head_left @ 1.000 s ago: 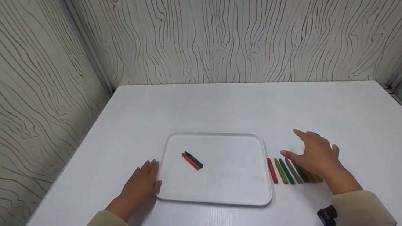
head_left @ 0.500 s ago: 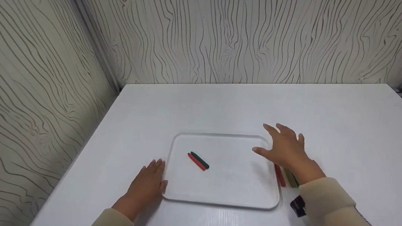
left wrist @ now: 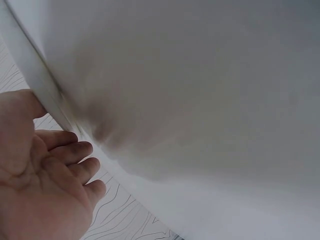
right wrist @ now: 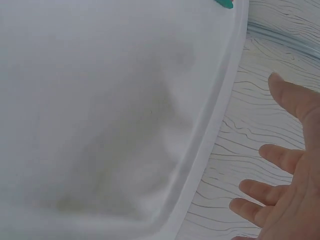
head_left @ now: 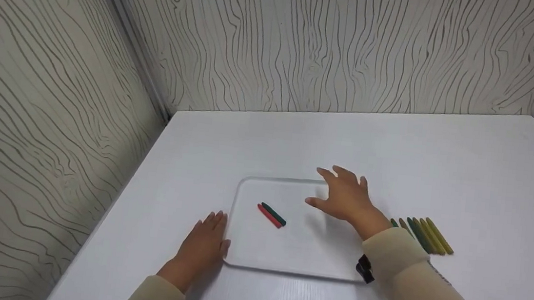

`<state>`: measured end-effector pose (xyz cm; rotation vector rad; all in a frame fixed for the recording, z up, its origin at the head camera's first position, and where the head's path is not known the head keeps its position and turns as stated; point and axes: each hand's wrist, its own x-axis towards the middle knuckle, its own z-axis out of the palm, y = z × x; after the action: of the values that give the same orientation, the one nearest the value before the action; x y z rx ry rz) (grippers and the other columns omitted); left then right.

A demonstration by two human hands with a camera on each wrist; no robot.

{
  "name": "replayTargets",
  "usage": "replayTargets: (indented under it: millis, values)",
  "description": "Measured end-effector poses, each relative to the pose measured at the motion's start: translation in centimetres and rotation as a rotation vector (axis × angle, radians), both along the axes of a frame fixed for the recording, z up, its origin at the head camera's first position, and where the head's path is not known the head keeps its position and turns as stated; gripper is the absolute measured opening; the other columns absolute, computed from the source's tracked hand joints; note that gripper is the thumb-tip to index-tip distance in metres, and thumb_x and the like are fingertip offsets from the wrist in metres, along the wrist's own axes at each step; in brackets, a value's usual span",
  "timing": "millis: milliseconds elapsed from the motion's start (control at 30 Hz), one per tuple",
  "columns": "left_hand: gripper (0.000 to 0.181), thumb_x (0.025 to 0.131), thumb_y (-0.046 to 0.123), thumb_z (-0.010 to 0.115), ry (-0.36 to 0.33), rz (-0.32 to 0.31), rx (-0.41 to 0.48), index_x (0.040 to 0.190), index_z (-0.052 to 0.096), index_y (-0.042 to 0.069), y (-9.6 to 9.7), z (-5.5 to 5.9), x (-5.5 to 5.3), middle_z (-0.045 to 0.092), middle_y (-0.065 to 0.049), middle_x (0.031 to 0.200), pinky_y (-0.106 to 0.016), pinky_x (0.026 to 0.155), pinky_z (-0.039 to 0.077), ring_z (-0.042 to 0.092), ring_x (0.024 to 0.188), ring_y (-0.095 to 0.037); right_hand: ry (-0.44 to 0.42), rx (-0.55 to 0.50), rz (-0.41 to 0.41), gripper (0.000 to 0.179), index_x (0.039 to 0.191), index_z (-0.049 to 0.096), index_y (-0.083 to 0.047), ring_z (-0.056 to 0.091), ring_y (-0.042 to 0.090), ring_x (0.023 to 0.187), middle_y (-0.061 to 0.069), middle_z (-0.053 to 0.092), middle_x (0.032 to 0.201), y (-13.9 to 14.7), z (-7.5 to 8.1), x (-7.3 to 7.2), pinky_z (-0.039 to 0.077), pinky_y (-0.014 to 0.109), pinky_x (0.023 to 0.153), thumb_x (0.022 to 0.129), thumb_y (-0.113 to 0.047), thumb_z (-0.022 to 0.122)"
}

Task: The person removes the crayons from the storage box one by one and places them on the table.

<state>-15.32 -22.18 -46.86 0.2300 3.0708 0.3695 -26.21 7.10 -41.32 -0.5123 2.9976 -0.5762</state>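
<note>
A white tray lies on the table, holding a red crayon and a dark green crayon side by side and slanted. Along the tray's left edge rests my left hand, palm down, its thumb against the rim; the left wrist view shows the thumb at that rim. Over the right part of the tray hovers my right hand, fingers spread and holding nothing. In the right wrist view its palm and fingers are bare, and the tip of the green crayon shows.
A row of several green, brownish and yellow crayons lies on the white table right of the tray, partly covered by my right sleeve. Wood-patterned panels stand at the back and left.
My right hand has moved left from above the crayon row to over the tray, fingers still spread. The left hand stays at the tray's edge. The head view has shifted slightly.
</note>
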Motion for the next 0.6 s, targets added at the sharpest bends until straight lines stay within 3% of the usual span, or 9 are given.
replayTargets:
  millis: [600]
  values:
    - [0.055,0.097,0.022,0.055,0.002,-0.003,-0.011,0.141,0.039,-0.007,-0.1,0.0,0.0,0.039,-0.020,0.146,-0.049,0.112,0.024,0.030,0.137,-0.035,-0.006,-0.011,0.099,0.074,0.141,0.046,-0.009,0.033,0.040,0.133,0.022,0.040,0.144,-5.2,-1.9,-0.2,0.021,0.063,0.107,0.082,-0.045,0.071]
